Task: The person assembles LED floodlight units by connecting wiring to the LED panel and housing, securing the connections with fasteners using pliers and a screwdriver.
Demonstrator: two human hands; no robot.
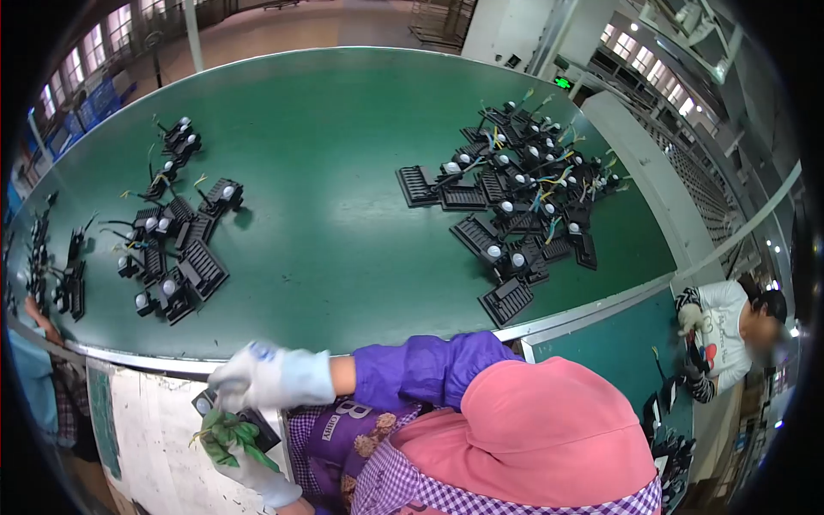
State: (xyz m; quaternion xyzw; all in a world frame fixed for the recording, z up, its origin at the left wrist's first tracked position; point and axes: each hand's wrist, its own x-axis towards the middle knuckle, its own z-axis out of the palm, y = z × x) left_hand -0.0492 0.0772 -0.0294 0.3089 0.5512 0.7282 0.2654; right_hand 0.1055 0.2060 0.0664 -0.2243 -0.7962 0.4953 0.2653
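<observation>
My right hand (262,378), in a white glove with a pale blue cuff, is closed, its fingertips at the upper end of a black fixture (264,432) with a round light lens (203,402). Below it, my left hand (249,474), also white-gloved, has its fingers curled around green crumpled material (230,436) beside the same fixture. The green material partly hides the fingers and the fixture. Both hands are over a white worn surface (154,429).
Across the green table (343,172), black fixtures with white domes and wires lie in a left pile (202,266) and a right pile (506,300). A person (730,335) in gloves works at the right; another person's arm (41,319) reaches in at far left.
</observation>
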